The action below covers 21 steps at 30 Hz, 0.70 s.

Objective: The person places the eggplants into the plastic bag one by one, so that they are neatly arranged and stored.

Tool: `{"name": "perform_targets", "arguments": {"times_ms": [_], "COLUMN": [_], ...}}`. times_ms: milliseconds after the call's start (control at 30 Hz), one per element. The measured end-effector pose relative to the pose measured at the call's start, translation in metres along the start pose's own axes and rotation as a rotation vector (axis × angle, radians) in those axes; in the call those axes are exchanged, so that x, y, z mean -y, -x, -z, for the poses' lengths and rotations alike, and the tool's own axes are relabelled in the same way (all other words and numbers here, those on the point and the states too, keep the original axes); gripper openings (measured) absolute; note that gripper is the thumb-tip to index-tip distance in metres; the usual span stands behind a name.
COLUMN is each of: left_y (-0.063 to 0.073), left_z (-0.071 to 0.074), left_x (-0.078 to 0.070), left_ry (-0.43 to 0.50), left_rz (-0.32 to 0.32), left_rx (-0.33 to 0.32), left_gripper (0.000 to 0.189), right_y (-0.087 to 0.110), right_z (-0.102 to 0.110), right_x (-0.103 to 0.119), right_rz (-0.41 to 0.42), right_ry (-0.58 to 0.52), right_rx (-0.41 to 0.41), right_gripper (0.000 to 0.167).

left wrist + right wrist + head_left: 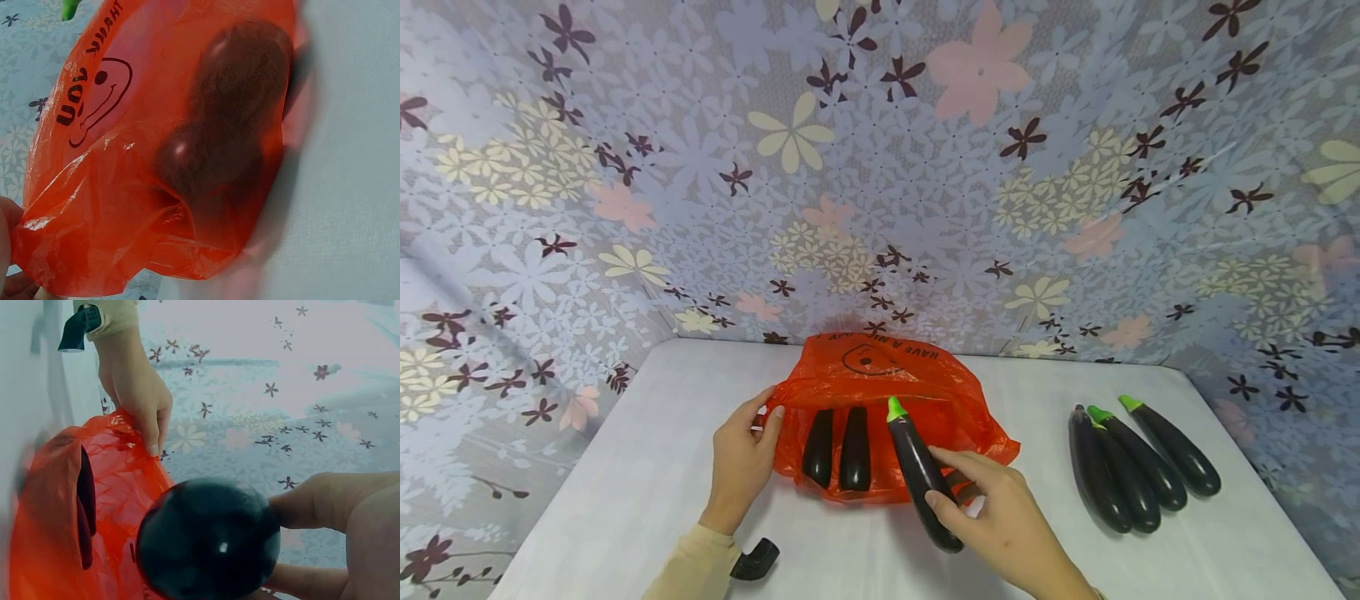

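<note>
A red plastic bag [887, 367] with black print lies on the white table, its mouth toward me. Two dark eggplants [855, 450] lie inside it, side by side; in the left wrist view their rounded ends [240, 69] show dimly through the film. My left hand [741, 454] pinches the left edge of the bag's mouth between thumb and fingers. In my right hand [992, 508] is another eggplant [921, 475], gripped round its body, green stem end pointing away over the bag's opening. The right wrist view shows its rounded end [209, 540] close up.
To the right on the table [647, 467] lies a group of several eggplants [1138, 471], stems pointing away. Behind the table hangs a flower-patterned cloth [880, 167]. A black device [756, 560] sits at the left wrist.
</note>
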<state>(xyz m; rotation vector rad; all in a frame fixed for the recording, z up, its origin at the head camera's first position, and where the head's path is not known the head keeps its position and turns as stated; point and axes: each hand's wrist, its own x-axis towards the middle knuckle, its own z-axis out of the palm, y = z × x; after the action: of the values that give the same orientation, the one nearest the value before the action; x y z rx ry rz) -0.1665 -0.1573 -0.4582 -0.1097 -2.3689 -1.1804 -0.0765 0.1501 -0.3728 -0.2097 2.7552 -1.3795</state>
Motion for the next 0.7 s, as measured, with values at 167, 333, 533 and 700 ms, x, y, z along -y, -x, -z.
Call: {"name": "perform_targets", "arguments": {"times_ms": [167, 333, 533, 700], "left_y": [0.000, 0.000, 0.000, -0.001], "left_z": [0.000, 0.001, 0.001, 0.001], "left_x": [-0.001, -0.002, -0.002, -0.002], "left_ry": [0.001, 0.000, 0.000, 0.004], "left_rz": [0.008, 0.004, 0.018, 0.019], "left_rx": [0.005, 0.000, 0.006, 0.007], "left_gripper": [0.037, 0.036, 0.037, 0.037], "right_y": [0.000, -0.003, -0.010, -0.015], "right_z": [-0.005, -0.009, -0.011, -0.013], "right_x": [-0.005, -0.006, -0.007, -0.006], "right_rz": [0.085, 0.097, 0.097, 0.075], "right_ry": [0.035, 0.042, 0.055, 0.086], "right_rx": [0.009, 0.019, 0.032, 0.039], "right_gripper": [0.038, 0.037, 0.035, 0.035]}}
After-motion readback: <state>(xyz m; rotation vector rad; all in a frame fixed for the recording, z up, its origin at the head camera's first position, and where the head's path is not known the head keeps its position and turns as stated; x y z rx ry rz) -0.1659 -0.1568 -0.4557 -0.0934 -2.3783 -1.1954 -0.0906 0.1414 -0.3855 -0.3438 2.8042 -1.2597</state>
